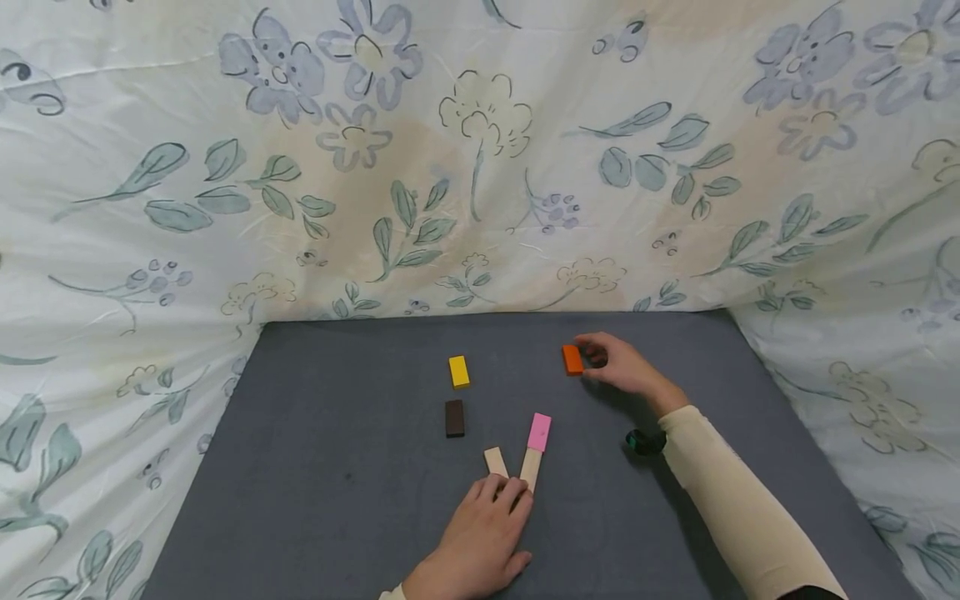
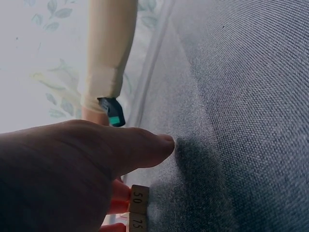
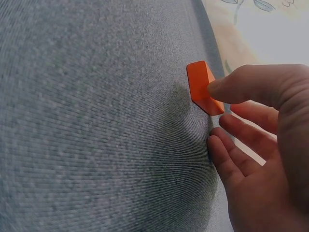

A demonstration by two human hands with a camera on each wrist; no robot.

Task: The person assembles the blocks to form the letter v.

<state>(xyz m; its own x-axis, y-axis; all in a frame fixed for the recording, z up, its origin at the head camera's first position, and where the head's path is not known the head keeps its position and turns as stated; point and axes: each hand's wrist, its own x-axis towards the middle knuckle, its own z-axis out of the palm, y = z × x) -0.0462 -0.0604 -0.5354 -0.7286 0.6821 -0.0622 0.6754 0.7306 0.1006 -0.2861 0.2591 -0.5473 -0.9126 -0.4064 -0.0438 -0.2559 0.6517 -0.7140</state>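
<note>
Left hand (image 1: 483, 533) on wooden blocks (image 1: 531, 467); right hand (image 1: 622, 364) at orange block (image 1: 571, 361)

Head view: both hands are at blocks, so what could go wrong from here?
The orange block could slip or twist, as the right hand seems to meet it only along one side. The left hand rests over the left wooden block and right wooden block, so a small shift might change their angle. The pink block meets the right one's far end, so that shift could push it askew.
</note>
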